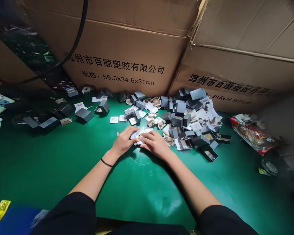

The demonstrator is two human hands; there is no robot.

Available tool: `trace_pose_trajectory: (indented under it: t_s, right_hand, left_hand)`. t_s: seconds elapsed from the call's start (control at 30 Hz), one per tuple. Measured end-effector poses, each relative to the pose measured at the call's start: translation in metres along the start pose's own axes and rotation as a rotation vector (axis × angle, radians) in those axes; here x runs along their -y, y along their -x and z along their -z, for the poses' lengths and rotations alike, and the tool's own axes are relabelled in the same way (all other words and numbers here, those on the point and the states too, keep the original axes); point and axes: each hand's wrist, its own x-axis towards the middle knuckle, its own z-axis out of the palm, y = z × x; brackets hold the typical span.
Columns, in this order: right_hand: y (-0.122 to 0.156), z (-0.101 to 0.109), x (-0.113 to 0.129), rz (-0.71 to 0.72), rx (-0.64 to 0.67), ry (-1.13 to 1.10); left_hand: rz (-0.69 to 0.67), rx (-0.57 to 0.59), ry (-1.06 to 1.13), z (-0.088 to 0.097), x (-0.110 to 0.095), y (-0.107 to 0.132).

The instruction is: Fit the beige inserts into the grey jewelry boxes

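My left hand [124, 141] and my right hand [155, 143] meet at the middle of the green table. Between their fingertips is a small whitish piece [134, 135], mostly covered, so its kind does not show. Both hands have their fingers closed on it. Just beyond them lie a dark grey small box [136, 118] and flat white square cards [114, 119]. A heap of dark grey small boxes [177, 120], some hinged open, spreads to the right of my right hand, mixed with white paper pieces [203, 116] and crumpled beige card inserts [159, 122].
Two large cardboard cartons [127, 42] stand along the back of the green table [88, 169]. More dark boxes [84, 114] lie to the left, near a power strip [0, 102]. A red snack bag [252, 133] lies at the right. A black cable [79, 36] hangs at upper left.
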Motion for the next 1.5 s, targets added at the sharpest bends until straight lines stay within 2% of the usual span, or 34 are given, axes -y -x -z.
trace_pose_trajectory:
  t_s: [0.17,0.33,0.4,0.57,0.73,0.87,1.0,1.2,1.37,1.5]
  right_hand:
    - [0.006,0.001,0.009,-0.002,0.039,0.141]
    - [0.01,-0.002,0.014,-0.028,0.031,0.129]
    - [0.01,-0.003,0.011,-0.028,-0.006,0.087]
    - [0.009,-0.003,0.006,-0.016,-0.21,0.007]
    - [0.007,0.001,0.008,0.08,-0.231,-0.039]
    - [0.006,0.001,0.008,0.02,-0.19,-0.088]
    - [0.002,-0.003,0.009,-0.103,-0.253,-0.21]
    - [-0.014,-0.013,0.018,-0.178,-0.252,-0.379]
    - [-0.018,-0.022,0.022,-0.305,-0.273,-0.386]
    - [-0.017,-0.022,0.023,-0.338,-0.282,-0.348]
  left_hand:
    - [0.031,-0.001,-0.016,0.0,-0.002,0.0]
    - [0.064,0.002,0.0,0.001,-0.004,-0.001]
    - [0.075,-0.002,0.007,0.002,-0.004,-0.001]
    - [0.105,-0.005,0.017,0.003,-0.004,0.0]
    - [0.134,0.007,0.025,0.005,-0.006,-0.001]
    - [0.167,0.022,0.038,0.006,-0.007,-0.001]
    - [0.218,0.015,0.02,0.003,-0.007,-0.001]
    - [0.179,-0.026,0.033,0.002,-0.01,-0.002]
    - [0.189,-0.044,0.086,0.002,-0.012,-0.003]
    - [0.171,-0.031,0.135,0.003,-0.009,-0.004]
